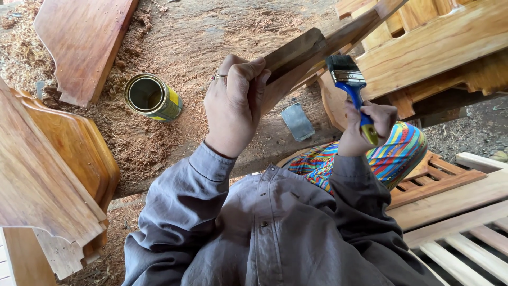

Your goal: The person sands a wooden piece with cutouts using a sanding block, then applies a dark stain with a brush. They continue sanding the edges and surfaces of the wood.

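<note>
Left fingers (248, 74) wrapped round wooden piece (317, 47) | right fingers (378, 114) gripping paintbrush (352, 87) beside it

Left of my left hand (233, 103), well apart from it, an open round tin can (152, 97) lies tilted on the sawdust-covered ground (201, 37). Its mouth faces up, showing a dark inside and a pale metal rim. A yellow label (172, 104) wraps the wall; its print is too small to tell. I see no signs or screens.
</note>
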